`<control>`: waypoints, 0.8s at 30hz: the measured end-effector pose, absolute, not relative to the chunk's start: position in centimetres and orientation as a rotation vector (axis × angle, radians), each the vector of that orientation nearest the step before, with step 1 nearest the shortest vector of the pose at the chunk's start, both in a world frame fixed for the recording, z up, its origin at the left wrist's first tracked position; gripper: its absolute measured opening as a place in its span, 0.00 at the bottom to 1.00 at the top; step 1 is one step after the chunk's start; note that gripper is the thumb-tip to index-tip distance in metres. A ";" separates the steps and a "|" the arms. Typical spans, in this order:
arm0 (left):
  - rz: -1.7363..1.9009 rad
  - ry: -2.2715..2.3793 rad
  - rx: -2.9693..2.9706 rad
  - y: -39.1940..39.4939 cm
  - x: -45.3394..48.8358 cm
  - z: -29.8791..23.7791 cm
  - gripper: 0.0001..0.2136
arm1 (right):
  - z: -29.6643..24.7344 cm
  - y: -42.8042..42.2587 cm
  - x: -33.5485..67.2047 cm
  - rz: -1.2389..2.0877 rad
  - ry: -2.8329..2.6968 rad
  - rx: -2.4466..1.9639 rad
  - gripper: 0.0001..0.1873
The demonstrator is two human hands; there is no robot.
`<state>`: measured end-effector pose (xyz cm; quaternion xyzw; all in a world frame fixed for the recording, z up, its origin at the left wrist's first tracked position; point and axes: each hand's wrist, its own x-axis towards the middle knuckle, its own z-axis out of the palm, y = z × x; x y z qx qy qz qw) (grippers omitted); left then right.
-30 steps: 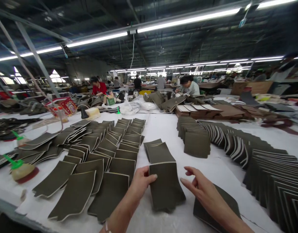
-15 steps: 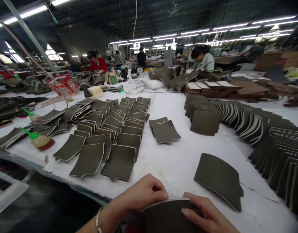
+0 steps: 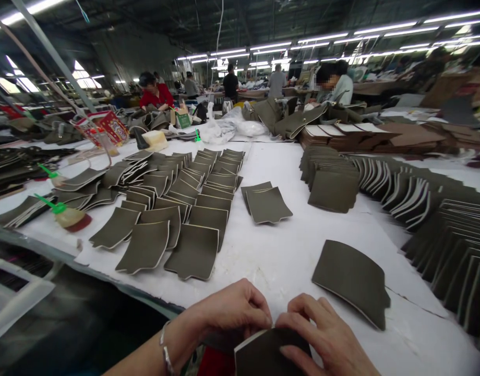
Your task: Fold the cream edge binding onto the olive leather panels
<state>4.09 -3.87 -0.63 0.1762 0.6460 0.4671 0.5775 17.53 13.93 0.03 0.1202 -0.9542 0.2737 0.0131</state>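
Beyond the olive piece [image 3: 269, 352], rows of cut pieces [image 3: 177, 203] cover the desk [image 3: 279, 256]; left hand [image 3: 234, 313] and right hand [image 3: 322, 339] pinch its pale-edged top.

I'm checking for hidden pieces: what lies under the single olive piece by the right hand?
Under the lone olive piece only the white table cover shows around its edges. Whatever lies directly beneath is hidden. The right hand is apart from it.
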 end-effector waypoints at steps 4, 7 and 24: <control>1.139 1.459 0.345 -3.8 4.4 -1.0 0.12 | -0.2 13.1 17.1 0.751 -2.934 0.422 0.10; 1.149 1.446 0.319 -3.8 4.8 -1.2 0.11 | -0.6 12.8 17.0 0.752 -2.849 0.425 0.10; 1.104 1.516 0.508 -4.0 5.7 -1.2 0.08 | -0.5 13.2 17.7 0.709 -2.814 0.573 0.09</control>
